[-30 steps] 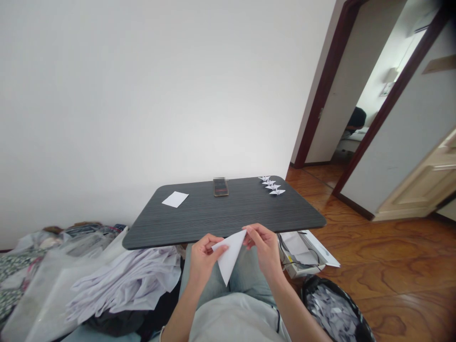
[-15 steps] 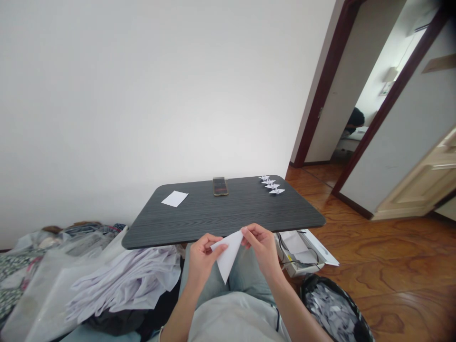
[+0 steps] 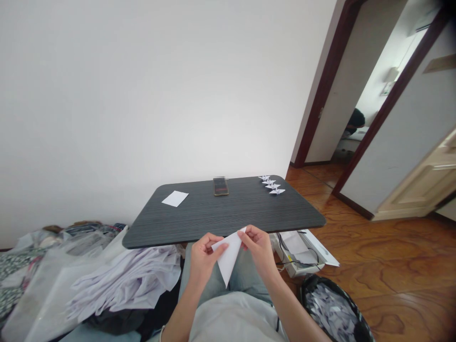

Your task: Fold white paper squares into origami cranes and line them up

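Observation:
A white sheet of paper folded into a triangle point(image 3: 228, 256) is held over my lap, its sharp point hanging down. My left hand point(image 3: 202, 259) pinches its left corner. My right hand point(image 3: 259, 248) pinches the upper right corner, close to the front edge of the dark table point(image 3: 228, 213). Several small folded white paper cranes point(image 3: 271, 185) stand in a row at the table's far right. A flat white sheet point(image 3: 175, 198) lies at the table's far left.
A phone point(image 3: 220, 186) stands at the table's back middle. Crumpled white cloth and plastic bags point(image 3: 117, 280) pile at my left. A black bin with paper scraps point(image 3: 333, 308) and an open white box point(image 3: 302, 251) sit on the wooden floor at right. An open doorway point(image 3: 359, 123) lies beyond.
My right hand has slid a little left along the paper's upper edge, toward my left hand. The triangle stays in about the same place.

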A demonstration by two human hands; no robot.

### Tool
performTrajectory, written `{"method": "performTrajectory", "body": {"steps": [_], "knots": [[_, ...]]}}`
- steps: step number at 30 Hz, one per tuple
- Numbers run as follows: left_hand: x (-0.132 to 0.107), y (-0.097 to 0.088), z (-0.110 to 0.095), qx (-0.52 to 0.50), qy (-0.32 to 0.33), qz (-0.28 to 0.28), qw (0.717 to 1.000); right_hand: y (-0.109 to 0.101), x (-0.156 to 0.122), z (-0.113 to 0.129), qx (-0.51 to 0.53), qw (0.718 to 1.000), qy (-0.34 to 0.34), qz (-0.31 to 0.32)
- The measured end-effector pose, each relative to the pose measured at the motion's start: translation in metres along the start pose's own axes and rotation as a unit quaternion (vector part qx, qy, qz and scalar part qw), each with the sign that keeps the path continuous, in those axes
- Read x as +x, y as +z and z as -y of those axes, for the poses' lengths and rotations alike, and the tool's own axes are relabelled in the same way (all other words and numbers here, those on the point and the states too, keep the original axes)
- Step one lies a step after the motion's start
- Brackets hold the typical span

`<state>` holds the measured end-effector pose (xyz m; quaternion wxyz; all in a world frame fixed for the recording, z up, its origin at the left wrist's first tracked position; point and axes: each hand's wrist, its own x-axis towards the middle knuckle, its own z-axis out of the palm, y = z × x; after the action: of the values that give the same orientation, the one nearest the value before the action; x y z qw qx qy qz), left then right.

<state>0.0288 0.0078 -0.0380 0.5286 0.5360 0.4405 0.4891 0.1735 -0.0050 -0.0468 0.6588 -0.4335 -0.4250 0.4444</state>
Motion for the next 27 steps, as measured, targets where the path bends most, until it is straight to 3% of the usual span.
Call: {"method": "performTrajectory", "body": {"steps": [10, 16, 22, 27], "knots": [[0.001, 0.001, 0.0, 0.014, 0.016, -0.013, 1.0, 0.002, 0.001, -0.002, -0.013, 1.0, 0.002, 0.001], [0.004, 0.001, 0.008, -0.027, 0.038, -0.087, 0.995, 0.011, -0.003, -0.008, -0.004, 0.997, 0.046, 0.069], [0.008, -0.002, 0.01, -0.038, 0.091, -0.163, 0.982, 0.015, -0.008, -0.02, -0.025, 0.981, 0.076, 0.175], [0.009, -0.002, 0.01, -0.063, 0.087, -0.17, 0.98, 0.013, -0.005, -0.023, -0.022, 0.983, 0.059, 0.173]]}}
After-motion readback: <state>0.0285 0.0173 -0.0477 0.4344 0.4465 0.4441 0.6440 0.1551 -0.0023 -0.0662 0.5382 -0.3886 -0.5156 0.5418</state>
